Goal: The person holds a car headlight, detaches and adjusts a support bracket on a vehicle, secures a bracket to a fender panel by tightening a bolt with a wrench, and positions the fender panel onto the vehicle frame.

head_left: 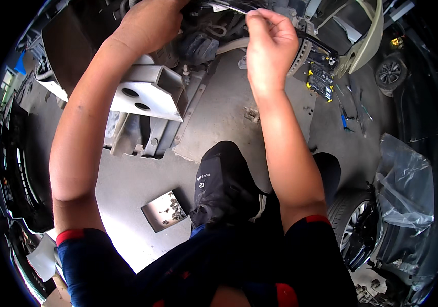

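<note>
My right hand (272, 43) is raised at the top of the view, thumb and fingers closed on a thin dark strip with a silvery edge (232, 8). Its exact kind cannot be made out. My left hand (155, 25) reaches up to the top edge among the parts of an opened car front; its fingertips are out of sight. Beneath the left forearm juts a white metal box-section beam (150, 92) with two oval holes. Dark hoses and brackets (198, 47) lie between the hands, and a brake disc (301, 53) shows beside my right wrist.
An open box of small fasteners (163, 212) sits on the floor by my knee. A black tool case (320, 82), a blue-handled tool (344, 121), a wheel (354, 225) and clear plastic sheeting (406, 179) are at right. A dark bumper (22, 169) stands at left.
</note>
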Available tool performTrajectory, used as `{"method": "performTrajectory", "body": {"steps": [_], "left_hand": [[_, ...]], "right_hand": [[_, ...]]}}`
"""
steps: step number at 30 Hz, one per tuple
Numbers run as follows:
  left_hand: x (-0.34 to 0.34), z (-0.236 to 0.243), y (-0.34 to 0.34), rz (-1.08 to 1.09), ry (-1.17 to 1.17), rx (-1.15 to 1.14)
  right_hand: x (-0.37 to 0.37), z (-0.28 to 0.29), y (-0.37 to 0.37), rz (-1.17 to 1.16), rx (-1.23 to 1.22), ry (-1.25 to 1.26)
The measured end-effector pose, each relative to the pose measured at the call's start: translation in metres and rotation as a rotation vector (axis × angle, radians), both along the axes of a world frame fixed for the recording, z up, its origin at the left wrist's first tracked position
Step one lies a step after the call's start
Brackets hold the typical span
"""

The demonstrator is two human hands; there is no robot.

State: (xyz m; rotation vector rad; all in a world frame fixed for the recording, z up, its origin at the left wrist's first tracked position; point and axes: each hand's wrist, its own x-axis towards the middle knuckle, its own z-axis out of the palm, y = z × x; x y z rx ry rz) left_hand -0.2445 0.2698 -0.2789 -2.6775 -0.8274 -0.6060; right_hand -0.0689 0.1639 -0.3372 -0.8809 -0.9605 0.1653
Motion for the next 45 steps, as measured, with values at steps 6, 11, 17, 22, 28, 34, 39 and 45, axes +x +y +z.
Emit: {"method": "performTrajectory", "body": {"steps": [6, 11, 17, 22, 28, 34, 39, 45], "left_hand": [[-0.004, 0.019, -0.014, -0.095, -0.013, -0.091], [0.003, 0.009, -0.013, 0.112, 0.023, -0.084], [0.001, 0.012, -0.009, 0.008, -0.002, -0.118], [0.0, 0.003, -0.007, 0.009, -0.005, -0.052], [-0.006, 0.001, -0.008, -0.011, -0.081, -0.079], [-0.002, 0.002, -0.008, 0.033, -0.062, -0.101], [-0.002, 0.003, -0.012, 0.019, -0.081, -0.096], [-0.004, -0.014, 0.004, -0.022, -0.124, 0.005]], "right_hand": [[-0.042, 0.031, -0.007, 0.113, -0.104, -0.572], [0.002, 0.006, 0.002, -0.088, -0.112, 0.097], [-0.061, 0.016, -0.013, -0.005, -0.012, -0.573], [0.005, 0.011, -0.008, -0.053, -0.059, 0.138], [-0.044, 0.007, -0.014, 0.213, -0.021, -0.283], [-0.032, 0.009, -0.01, 0.0, -0.01, -0.001], [-0.034, 0.014, -0.019, 0.148, -0.132, -0.202], [0.025, 0.025, -0.022, 0.202, -0.352, -0.241]]}}
